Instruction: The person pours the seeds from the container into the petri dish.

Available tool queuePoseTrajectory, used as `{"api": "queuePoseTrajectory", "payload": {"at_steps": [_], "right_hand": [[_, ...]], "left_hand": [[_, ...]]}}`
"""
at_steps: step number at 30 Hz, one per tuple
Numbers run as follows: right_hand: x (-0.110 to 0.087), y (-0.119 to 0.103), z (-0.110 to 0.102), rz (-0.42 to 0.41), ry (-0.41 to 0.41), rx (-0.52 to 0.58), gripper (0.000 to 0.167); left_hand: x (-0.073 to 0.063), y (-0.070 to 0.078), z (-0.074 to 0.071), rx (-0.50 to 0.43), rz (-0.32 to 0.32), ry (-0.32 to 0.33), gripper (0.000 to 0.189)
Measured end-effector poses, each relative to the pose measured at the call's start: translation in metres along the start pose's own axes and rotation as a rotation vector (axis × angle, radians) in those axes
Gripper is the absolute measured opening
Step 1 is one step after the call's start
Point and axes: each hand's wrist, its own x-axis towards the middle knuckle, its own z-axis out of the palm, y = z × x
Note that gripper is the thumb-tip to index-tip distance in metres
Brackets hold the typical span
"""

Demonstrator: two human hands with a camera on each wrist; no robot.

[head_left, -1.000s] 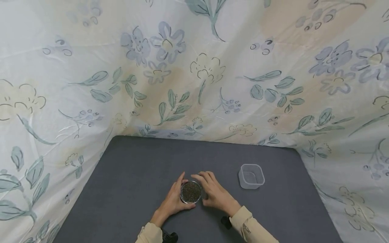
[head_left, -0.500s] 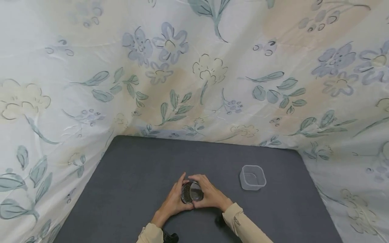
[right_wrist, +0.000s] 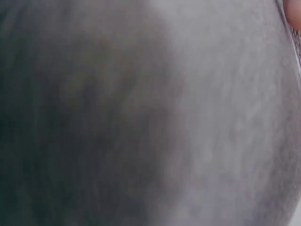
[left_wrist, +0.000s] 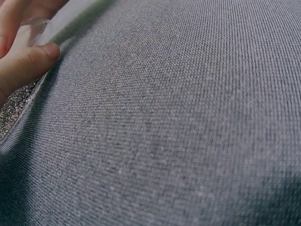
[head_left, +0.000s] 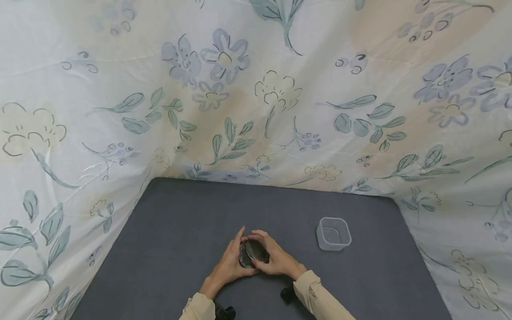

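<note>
A clear round jar (head_left: 244,257) full of dark, grainy stuff stands near the front middle in the head view. My left hand (head_left: 229,263) grips it from the left, fingers along the far side and thumb along the near side. With my right hand (head_left: 279,258) I hold a round, see-through lid (head_left: 257,251) by its edge. It lies tilted over the right part of the jar's mouth. In the left wrist view the jar's grainy side (left_wrist: 15,113) shows below a thumb (left_wrist: 33,61). Only a fingertip (right_wrist: 294,13) and a sliver of the jar appear in the right wrist view.
A square clear plastic box (head_left: 334,246), without a lid, stands to the right of my hands. Dark grey cloth (head_left: 192,218) covers the table, and a flowered curtain (head_left: 256,111) rises along its back and sides.
My right hand has come left to the jar, and the lid now shows over its right part. In the last half second the lid has tilted. My left hand keeps its grip.
</note>
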Motion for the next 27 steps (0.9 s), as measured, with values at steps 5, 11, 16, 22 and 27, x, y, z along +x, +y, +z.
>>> {"api": "queuePoseTrajectory", "payload": {"at_steps": [5, 11, 16, 22, 27], "right_hand": [[0.000, -0.008, -0.002, 0.004, -0.028, 0.028, 0.084], [0.003, -0.018, 0.000, 0.004, -0.051, 0.006, 0.089], [0.005, -0.020, 0.004, 0.005, -0.068, -0.036, 0.092], [0.008, -0.022, 0.004, 0.025, -0.093, -0.034, 0.100], [0.010, -0.025, 0.004, 0.029, -0.097, -0.028, 0.101]], "left_hand": [[-0.002, -0.001, -0.001, 0.000, 0.002, -0.002, 0.130], [-0.005, -0.003, -0.001, -0.003, 0.019, -0.004, 0.132], [-0.006, -0.005, -0.001, -0.031, 0.016, -0.022, 0.136], [-0.007, -0.006, -0.005, -0.007, 0.062, -0.024, 0.133], [-0.006, -0.007, -0.010, -0.019, 0.063, -0.040, 0.133]]}}
